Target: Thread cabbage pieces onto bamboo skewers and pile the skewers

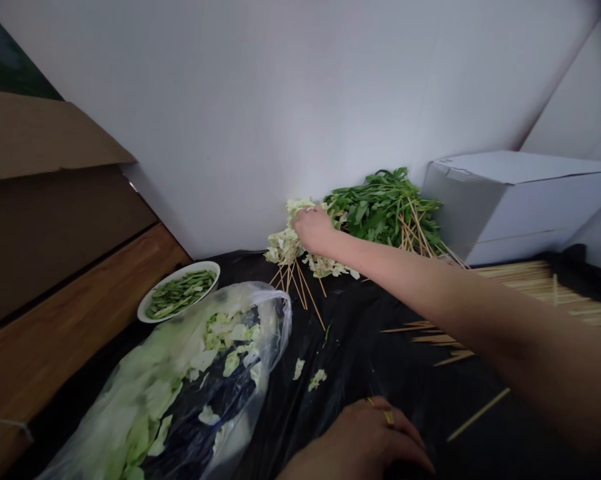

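My right hand (314,228) reaches to the far side, its fingers curled on a cabbage skewer at the pile against the wall. Its fingertips are partly hidden among the leaves. Below it, cabbage skewers (283,247) lie with their bare sticks pointing towards me. Beside them, to the right, is a heap of green leafy skewers (375,210). My left hand (363,437) is low in the view over the black plastic, fingers loosely bent and nothing visible in them. A clear plastic bag (275,313) of torn cabbage leaves (233,360) lies to its left.
A white bowl (144,313) of cut green vegetables stands behind the bag. Bare wooden sticks (525,273) lie under and beyond my right arm, and one loose stick (478,415) is nearer. Cabbage scraps (317,379) dot the black plastic sheet (350,353). A white box (545,200) and a cardboard box (45,220) flank it.
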{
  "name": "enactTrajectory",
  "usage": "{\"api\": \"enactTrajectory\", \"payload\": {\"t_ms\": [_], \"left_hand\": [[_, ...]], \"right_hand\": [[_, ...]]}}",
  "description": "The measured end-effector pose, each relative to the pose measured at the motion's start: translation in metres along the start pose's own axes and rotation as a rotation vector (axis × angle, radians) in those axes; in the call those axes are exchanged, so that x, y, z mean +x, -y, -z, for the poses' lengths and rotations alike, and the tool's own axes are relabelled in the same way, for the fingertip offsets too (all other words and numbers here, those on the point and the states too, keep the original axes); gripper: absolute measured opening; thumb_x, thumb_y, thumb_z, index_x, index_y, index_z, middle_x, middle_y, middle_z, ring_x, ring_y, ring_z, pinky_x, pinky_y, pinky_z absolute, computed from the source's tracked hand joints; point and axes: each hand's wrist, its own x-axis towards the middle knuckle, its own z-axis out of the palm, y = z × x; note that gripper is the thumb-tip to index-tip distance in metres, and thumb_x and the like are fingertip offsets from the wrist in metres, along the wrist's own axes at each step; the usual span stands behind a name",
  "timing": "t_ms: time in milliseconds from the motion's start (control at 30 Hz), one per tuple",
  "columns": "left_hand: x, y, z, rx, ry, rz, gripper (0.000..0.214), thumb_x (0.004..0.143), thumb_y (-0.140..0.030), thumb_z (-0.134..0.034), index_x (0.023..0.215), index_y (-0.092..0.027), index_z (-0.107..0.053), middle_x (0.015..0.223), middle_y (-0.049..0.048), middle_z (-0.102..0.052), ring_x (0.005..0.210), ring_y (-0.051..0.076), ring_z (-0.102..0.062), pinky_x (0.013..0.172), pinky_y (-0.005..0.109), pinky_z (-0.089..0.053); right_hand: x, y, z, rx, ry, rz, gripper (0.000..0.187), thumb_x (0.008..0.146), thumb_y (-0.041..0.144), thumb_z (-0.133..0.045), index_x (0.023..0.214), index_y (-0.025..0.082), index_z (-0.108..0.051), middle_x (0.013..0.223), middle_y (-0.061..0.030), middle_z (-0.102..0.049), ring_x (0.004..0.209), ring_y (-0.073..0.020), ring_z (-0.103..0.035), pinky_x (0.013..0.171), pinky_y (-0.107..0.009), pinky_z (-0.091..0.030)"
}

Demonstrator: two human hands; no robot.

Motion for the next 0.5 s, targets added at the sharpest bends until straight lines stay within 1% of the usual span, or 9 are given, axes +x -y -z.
{"api": "enactTrajectory", "payload": {"t_ms": [67, 133, 200, 267, 333, 400, 467, 500], "left_hand": [[0.000, 0.001, -0.001, 0.000, 0.003, -0.002, 0.027, 0.097, -0.035, -0.051, 0.117, -0.027, -0.067, 0.119, 0.0010, -0.070, 0.114, 0.015, -0.060, 0.104, 0.029, -0.038], [0.001, 0.003, -0.002, 0.007, -0.001, -0.017, 0.028, 0.096, -0.038, -0.051, 0.114, -0.025, -0.068, 0.118, 0.0022, -0.070, 0.113, 0.015, -0.061, 0.103, 0.028, -0.038], [0.001, 0.004, -0.002, 0.009, -0.012, -0.032, 0.029, 0.095, -0.040, -0.052, 0.112, -0.023, -0.069, 0.116, 0.0034, -0.071, 0.112, 0.015, -0.061, 0.103, 0.028, -0.038], [0.001, 0.003, -0.002, 0.005, -0.023, -0.046, 0.029, 0.096, -0.040, -0.052, 0.112, -0.023, -0.069, 0.115, 0.0038, -0.071, 0.112, 0.015, -0.062, 0.104, 0.028, -0.038], [0.000, 0.001, 0.000, 0.007, -0.021, -0.043, 0.029, 0.096, -0.038, -0.051, 0.115, -0.023, -0.068, 0.117, 0.0040, -0.070, 0.114, 0.015, -0.060, 0.105, 0.027, -0.038], [-0.001, -0.001, 0.001, 0.013, -0.012, -0.039, 0.029, 0.096, -0.038, -0.052, 0.116, -0.023, -0.067, 0.118, 0.0040, -0.070, 0.115, 0.015, -0.060, 0.105, 0.027, -0.037], [-0.001, -0.002, 0.001, 0.019, -0.012, -0.036, 0.029, 0.095, -0.038, -0.054, 0.116, -0.023, -0.067, 0.117, 0.0033, -0.070, 0.115, 0.015, -0.060, 0.105, 0.026, -0.037], [0.000, -0.001, 0.001, 0.023, -0.019, -0.038, 0.028, 0.095, -0.037, -0.053, 0.115, -0.023, -0.068, 0.116, 0.0028, -0.071, 0.114, 0.015, -0.060, 0.105, 0.026, -0.037]], "right_hand": [[0.004, 0.018, -0.003, 0.025, 0.033, 0.064, 0.037, 0.092, 0.019, -0.047, 0.126, 0.014, -0.060, 0.132, -0.0163, -0.058, 0.125, -0.0315, -0.047, 0.106, -0.045, -0.030], [0.008, 0.033, -0.009, 0.059, 0.106, 0.103, 0.038, 0.096, 0.031, -0.042, 0.125, 0.018, -0.063, 0.128, -0.0133, -0.063, 0.118, -0.0294, -0.054, 0.102, -0.044, -0.037], [0.011, 0.041, -0.015, 0.077, 0.173, 0.109, 0.044, 0.096, 0.041, -0.040, 0.121, 0.017, -0.066, 0.127, -0.0145, -0.064, 0.117, -0.0304, -0.056, 0.100, -0.046, -0.040], [0.011, 0.041, -0.021, 0.071, 0.221, 0.093, 0.046, 0.093, 0.046, -0.045, 0.118, 0.015, -0.068, 0.128, -0.0169, -0.063, 0.121, -0.0333, -0.053, 0.102, -0.049, -0.039], [0.007, 0.035, -0.025, 0.045, 0.259, 0.065, 0.043, 0.085, 0.041, -0.056, 0.116, 0.015, -0.069, 0.130, -0.0180, -0.061, 0.126, -0.0362, -0.048, 0.105, -0.054, -0.035], [0.003, 0.025, -0.028, 0.012, 0.291, 0.033, 0.042, 0.076, 0.029, -0.065, 0.115, 0.016, -0.070, 0.132, -0.0184, -0.060, 0.128, -0.0386, -0.046, 0.106, -0.058, -0.033], [-0.001, 0.017, -0.028, -0.005, 0.308, 0.015, 0.047, 0.070, 0.021, -0.068, 0.116, 0.017, -0.070, 0.134, -0.0183, -0.058, 0.129, -0.0395, -0.045, 0.104, -0.058, -0.035], [-0.002, 0.014, -0.028, -0.003, 0.310, 0.016, 0.048, 0.070, 0.020, -0.068, 0.117, 0.017, -0.070, 0.133, -0.0179, -0.059, 0.128, -0.0390, -0.047, 0.102, -0.056, -0.038]]}}
